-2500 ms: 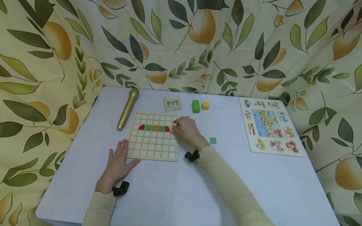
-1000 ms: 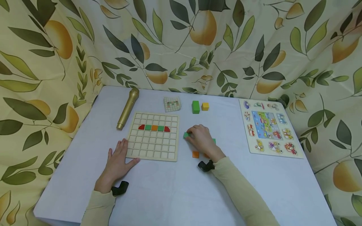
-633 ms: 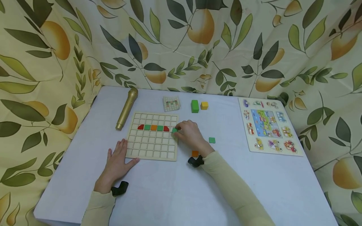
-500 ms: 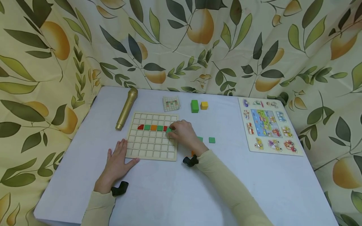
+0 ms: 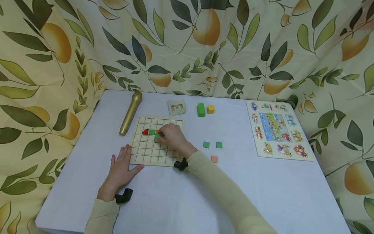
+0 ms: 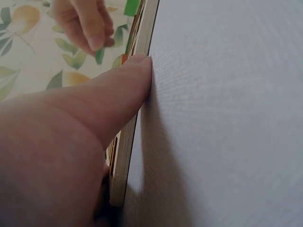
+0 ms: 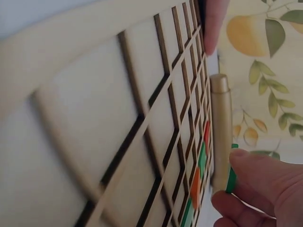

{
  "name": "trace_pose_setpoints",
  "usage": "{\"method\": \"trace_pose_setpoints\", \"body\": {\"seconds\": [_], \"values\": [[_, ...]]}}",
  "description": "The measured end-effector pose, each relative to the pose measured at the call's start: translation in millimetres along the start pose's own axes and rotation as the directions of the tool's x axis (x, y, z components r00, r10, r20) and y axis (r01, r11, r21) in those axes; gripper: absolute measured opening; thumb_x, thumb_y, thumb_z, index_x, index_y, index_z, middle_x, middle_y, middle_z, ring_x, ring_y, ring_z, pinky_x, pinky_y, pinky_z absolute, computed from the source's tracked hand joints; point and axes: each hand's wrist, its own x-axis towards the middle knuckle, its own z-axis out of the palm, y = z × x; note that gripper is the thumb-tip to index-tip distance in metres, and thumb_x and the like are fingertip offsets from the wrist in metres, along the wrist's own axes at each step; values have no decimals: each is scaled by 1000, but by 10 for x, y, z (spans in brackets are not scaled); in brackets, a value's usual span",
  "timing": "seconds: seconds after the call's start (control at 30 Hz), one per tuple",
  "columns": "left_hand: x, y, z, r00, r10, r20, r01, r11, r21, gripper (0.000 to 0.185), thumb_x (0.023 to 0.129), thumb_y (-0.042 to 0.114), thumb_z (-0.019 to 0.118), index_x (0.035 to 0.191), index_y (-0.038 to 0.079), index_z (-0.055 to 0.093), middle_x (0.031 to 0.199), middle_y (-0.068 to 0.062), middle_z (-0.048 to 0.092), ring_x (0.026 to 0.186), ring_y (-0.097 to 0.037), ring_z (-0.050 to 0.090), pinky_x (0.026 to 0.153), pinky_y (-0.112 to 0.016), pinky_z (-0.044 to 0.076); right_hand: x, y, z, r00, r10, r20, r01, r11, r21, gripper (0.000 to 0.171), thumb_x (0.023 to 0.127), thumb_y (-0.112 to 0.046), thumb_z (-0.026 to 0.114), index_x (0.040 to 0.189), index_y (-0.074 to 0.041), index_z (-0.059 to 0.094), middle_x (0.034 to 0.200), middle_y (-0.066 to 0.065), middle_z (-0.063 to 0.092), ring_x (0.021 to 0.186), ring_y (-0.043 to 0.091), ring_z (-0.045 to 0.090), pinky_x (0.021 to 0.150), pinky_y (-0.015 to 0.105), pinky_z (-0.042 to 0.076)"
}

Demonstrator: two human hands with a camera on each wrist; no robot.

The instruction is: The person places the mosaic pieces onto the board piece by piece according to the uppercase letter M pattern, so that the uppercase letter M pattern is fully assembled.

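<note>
Your right hand [image 5: 172, 138] has carried a green tile [image 5: 157, 135] from the surface onto the grid board [image 5: 146, 152] and pinches it over the row, so the next spot gets filled. Your left hand [image 5: 121, 169] lies flat, thumb on the board's edge. Right of your right hand lie two green tiles [image 5: 206, 145] and one orange tile [image 5: 214, 159].

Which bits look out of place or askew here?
Three loose tiles lie off the grid board on the table: two green tiles and an orange tile. The right hand pinches a green tile edge-on above the board. Nothing looks damaged or spilled.
</note>
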Motion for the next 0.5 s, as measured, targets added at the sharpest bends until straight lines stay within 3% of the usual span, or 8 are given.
{"method": "trace_pose_setpoints", "body": {"seconds": [0.5], "values": [[-12, 25, -16, 1000, 10, -8, -10, 1000, 11, 100, 90, 51, 65, 152, -8, 14, 158, -25, 12, 146, -39, 4, 110, -62, -4, 205, -267, 143, 998, -1, 63, 4, 999, -53, 25, 92, -39, 69, 107, -20, 75, 103, -6, 67, 98, 17, 56, 92, 40, 44]]}}
